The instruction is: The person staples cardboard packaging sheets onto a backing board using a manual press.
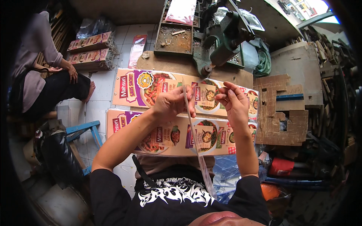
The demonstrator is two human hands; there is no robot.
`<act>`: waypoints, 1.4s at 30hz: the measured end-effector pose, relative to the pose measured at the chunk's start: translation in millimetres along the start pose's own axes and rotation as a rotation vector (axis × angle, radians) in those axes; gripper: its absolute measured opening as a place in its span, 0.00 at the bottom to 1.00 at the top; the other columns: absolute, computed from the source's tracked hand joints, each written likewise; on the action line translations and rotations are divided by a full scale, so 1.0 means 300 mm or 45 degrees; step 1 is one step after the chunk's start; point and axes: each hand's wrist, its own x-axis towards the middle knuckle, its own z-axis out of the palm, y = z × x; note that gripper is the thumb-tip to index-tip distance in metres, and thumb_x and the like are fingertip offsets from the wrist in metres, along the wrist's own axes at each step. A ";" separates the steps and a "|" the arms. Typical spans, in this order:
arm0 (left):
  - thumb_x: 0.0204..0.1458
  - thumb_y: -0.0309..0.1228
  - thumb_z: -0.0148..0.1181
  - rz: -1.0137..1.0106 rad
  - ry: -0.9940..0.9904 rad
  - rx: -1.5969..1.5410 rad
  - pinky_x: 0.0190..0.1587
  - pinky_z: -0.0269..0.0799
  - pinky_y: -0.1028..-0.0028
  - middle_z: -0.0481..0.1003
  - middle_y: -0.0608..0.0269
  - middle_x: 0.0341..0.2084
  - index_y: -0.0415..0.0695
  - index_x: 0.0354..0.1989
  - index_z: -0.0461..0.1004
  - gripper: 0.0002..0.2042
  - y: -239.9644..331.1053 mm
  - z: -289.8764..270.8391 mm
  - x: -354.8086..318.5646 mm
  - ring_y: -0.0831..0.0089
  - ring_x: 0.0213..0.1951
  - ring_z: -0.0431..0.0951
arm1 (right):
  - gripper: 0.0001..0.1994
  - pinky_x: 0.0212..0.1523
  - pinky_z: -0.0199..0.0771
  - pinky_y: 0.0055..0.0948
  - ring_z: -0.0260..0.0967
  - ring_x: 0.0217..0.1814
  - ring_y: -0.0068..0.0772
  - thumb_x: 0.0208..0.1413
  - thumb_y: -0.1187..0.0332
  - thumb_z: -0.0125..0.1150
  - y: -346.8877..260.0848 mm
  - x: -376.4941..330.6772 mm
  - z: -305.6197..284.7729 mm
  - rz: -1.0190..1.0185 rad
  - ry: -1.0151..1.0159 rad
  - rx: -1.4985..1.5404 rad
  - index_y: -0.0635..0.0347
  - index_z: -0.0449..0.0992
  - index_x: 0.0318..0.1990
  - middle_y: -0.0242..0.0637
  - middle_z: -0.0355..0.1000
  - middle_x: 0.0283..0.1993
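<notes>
Head view: both hands pinching one clear plastic strip [197, 139].
Left hand [174, 103] and right hand [233, 101] grip its top, above printed cardboard sheets [128, 90].

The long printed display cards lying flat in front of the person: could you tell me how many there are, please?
2. The farther display card lies nearer the green press; the nearer display card lies under the forearms. The hands hide part of both, and the stacks at upper left may hold more.
</notes>
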 end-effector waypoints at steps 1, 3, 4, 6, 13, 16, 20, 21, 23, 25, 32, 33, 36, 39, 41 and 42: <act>0.62 0.41 0.48 -0.007 0.013 0.006 0.47 0.73 0.63 0.77 0.54 0.30 0.45 0.40 0.65 0.12 0.004 0.002 -0.003 0.60 0.37 0.79 | 0.13 0.46 0.79 0.30 0.76 0.40 0.30 0.67 0.73 0.43 -0.009 0.027 0.015 -0.087 -0.017 -0.204 0.69 0.66 0.55 0.43 0.73 0.44; 0.62 0.41 0.48 -0.017 0.024 0.010 0.47 0.73 0.62 0.77 0.54 0.30 0.45 0.40 0.65 0.12 0.003 0.002 -0.001 0.59 0.37 0.79 | 0.13 0.44 0.77 0.25 0.76 0.40 0.28 0.68 0.72 0.45 -0.017 0.086 0.026 -0.190 -0.040 -0.489 0.69 0.64 0.55 0.44 0.74 0.42; 0.62 0.41 0.48 -0.020 0.027 0.007 0.47 0.73 0.62 0.77 0.54 0.30 0.45 0.39 0.65 0.12 0.002 0.002 0.000 0.59 0.37 0.79 | 0.13 0.44 0.77 0.25 0.76 0.40 0.28 0.68 0.72 0.45 -0.016 0.111 0.029 -0.191 -0.037 -0.489 0.69 0.64 0.55 0.44 0.74 0.42; 0.62 0.41 0.48 -0.020 0.034 0.008 0.47 0.72 0.62 0.77 0.54 0.30 0.45 0.39 0.65 0.12 0.004 0.001 -0.001 0.59 0.37 0.79 | 0.13 0.45 0.77 0.25 0.76 0.39 0.28 0.67 0.73 0.47 -0.002 0.158 0.039 -0.336 -0.062 -0.752 0.68 0.63 0.55 0.45 0.75 0.41; 0.61 0.41 0.49 -0.038 0.031 0.017 0.48 0.72 0.61 0.76 0.54 0.31 0.45 0.39 0.65 0.12 0.004 0.001 0.001 0.58 0.37 0.80 | 0.07 0.36 0.67 0.15 0.67 0.35 0.13 0.58 0.74 0.62 0.057 0.263 0.023 -0.471 -0.127 -0.794 0.64 0.78 0.43 0.28 0.75 0.37; 0.61 0.41 0.49 -0.047 0.046 0.024 0.48 0.72 0.61 0.75 0.55 0.31 0.46 0.39 0.65 0.11 0.009 -0.003 -0.004 0.58 0.37 0.80 | 0.09 0.36 0.66 0.14 0.67 0.35 0.12 0.58 0.74 0.63 0.050 0.277 0.030 -0.383 -0.146 -0.805 0.63 0.78 0.45 0.26 0.74 0.35; 0.61 0.40 0.49 -0.043 0.042 0.000 0.49 0.72 0.60 0.75 0.55 0.31 0.46 0.39 0.65 0.10 0.005 -0.004 0.000 0.57 0.38 0.80 | 0.10 0.39 0.67 0.14 0.68 0.39 0.13 0.58 0.73 0.63 0.044 0.279 0.039 -0.283 -0.135 -0.765 0.64 0.79 0.47 0.25 0.73 0.37; 0.61 0.40 0.49 -0.044 0.040 0.000 0.49 0.72 0.60 0.75 0.55 0.31 0.46 0.39 0.65 0.10 0.005 -0.003 0.000 0.57 0.38 0.80 | 0.10 0.39 0.67 0.14 0.68 0.39 0.13 0.58 0.73 0.63 0.049 0.285 0.032 -0.284 -0.133 -0.765 0.64 0.79 0.47 0.25 0.73 0.37; 0.61 0.40 0.49 -0.060 0.072 0.010 0.49 0.72 0.60 0.75 0.55 0.31 0.46 0.39 0.65 0.10 0.006 -0.001 0.000 0.57 0.38 0.80 | 0.09 0.44 0.68 0.14 0.69 0.43 0.14 0.59 0.73 0.62 0.060 0.294 0.026 -0.422 -0.169 -0.848 0.65 0.80 0.46 0.27 0.72 0.42; 0.61 0.40 0.49 -0.063 0.070 0.014 0.49 0.72 0.60 0.75 0.55 0.31 0.46 0.40 0.65 0.10 0.009 0.000 -0.001 0.57 0.38 0.80 | 0.09 0.45 0.69 0.15 0.69 0.44 0.15 0.59 0.74 0.62 0.064 0.285 0.041 -0.423 -0.165 -0.822 0.66 0.80 0.45 0.28 0.72 0.43; 0.54 0.35 0.54 -0.059 0.261 0.008 0.42 0.76 0.63 0.75 0.51 0.25 0.43 0.35 0.64 0.10 0.014 0.043 0.006 0.54 0.33 0.80 | 0.17 0.39 0.66 0.19 0.64 0.37 0.16 0.57 0.71 0.63 0.055 0.268 0.060 -0.446 -0.147 -0.923 0.65 0.74 0.54 0.33 0.69 0.43; 0.54 0.35 0.54 -0.056 0.265 0.013 0.42 0.76 0.63 0.75 0.51 0.25 0.43 0.35 0.64 0.10 0.012 0.035 0.000 0.54 0.33 0.80 | 0.17 0.39 0.66 0.19 0.64 0.37 0.16 0.57 0.71 0.63 0.056 0.251 0.060 -0.448 -0.152 -0.919 0.65 0.74 0.54 0.33 0.69 0.43; 0.57 0.37 0.54 -0.062 0.348 0.048 0.43 0.76 0.61 0.76 0.53 0.30 0.43 0.40 0.66 0.11 0.001 0.010 -0.003 0.58 0.34 0.81 | 0.26 0.47 0.68 0.20 0.66 0.44 0.20 0.61 0.68 0.58 0.028 0.128 0.049 -0.361 -0.062 -0.923 0.62 0.61 0.66 0.37 0.67 0.51; 0.61 0.40 0.52 -0.113 0.415 0.196 0.51 0.75 0.58 0.76 0.55 0.46 0.42 0.58 0.63 0.21 -0.002 0.003 0.000 0.64 0.43 0.80 | 0.28 0.57 0.65 0.24 0.64 0.55 0.25 0.66 0.57 0.49 -0.091 -0.057 0.001 -0.021 -0.321 -0.641 0.62 0.55 0.69 0.41 0.65 0.58; 0.61 0.40 0.53 -0.112 0.428 0.264 0.50 0.76 0.60 0.76 0.55 0.45 0.42 0.58 0.63 0.21 -0.011 0.020 0.023 0.65 0.43 0.80 | 0.30 0.60 0.64 0.26 0.63 0.61 0.27 0.67 0.51 0.45 -0.137 -0.179 -0.099 0.260 -0.426 -0.386 0.63 0.55 0.68 0.43 0.64 0.61; 0.62 0.40 0.53 -0.097 0.470 0.345 0.49 0.77 0.62 0.76 0.55 0.45 0.41 0.58 0.62 0.21 -0.009 0.033 0.020 0.65 0.43 0.80 | 0.31 0.60 0.64 0.28 0.63 0.62 0.28 0.67 0.50 0.45 -0.140 -0.223 -0.147 0.429 -0.436 -0.297 0.64 0.54 0.68 0.45 0.64 0.62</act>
